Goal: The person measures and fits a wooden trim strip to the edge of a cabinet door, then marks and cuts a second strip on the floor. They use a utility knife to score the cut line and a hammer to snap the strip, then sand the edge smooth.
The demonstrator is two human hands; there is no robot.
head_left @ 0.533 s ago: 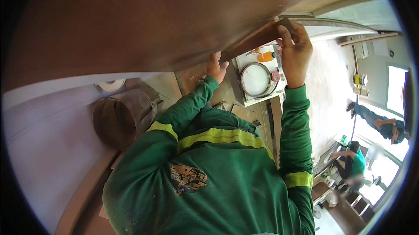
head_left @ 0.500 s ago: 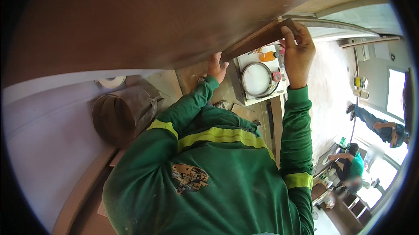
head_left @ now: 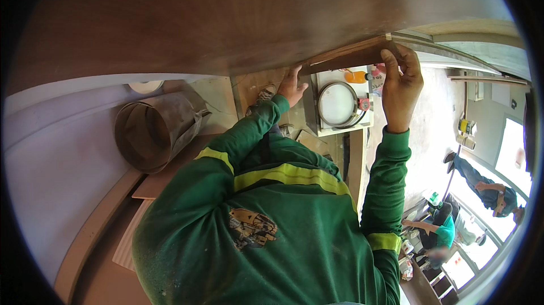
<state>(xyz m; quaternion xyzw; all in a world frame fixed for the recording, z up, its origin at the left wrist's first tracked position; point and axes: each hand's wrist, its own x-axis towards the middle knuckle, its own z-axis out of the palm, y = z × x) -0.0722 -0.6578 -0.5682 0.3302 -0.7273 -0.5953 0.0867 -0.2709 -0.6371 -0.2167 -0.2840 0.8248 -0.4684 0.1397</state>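
A large brown wooden panel [head_left: 215, 22] spans the top of the head view. Along its lower edge runs a dark brown strip [head_left: 354, 57]. My right hand [head_left: 401, 87] is raised and closed, pinching the strip's right end between thumb and fingers. At the strip's left end is my left hand [head_left: 290, 86], its thumb held apart from the fingers and a fingertip touching near the panel's edge. Some fingers of the left hand are hidden.
Beneath the strip, a white-topped stand [head_left: 326, 129] carries a coiled dark band [head_left: 339, 105] and an orange bottle [head_left: 356, 77]. A brown bin [head_left: 144, 138] lies at left by a lilac wall [head_left: 56, 152]. Two people [head_left: 492, 192] [head_left: 439, 231] are at far right.
My right hand has shifted right and slightly down with the strip's end. My left hand has moved a little right. The panel's lower edge sits lower at the right.
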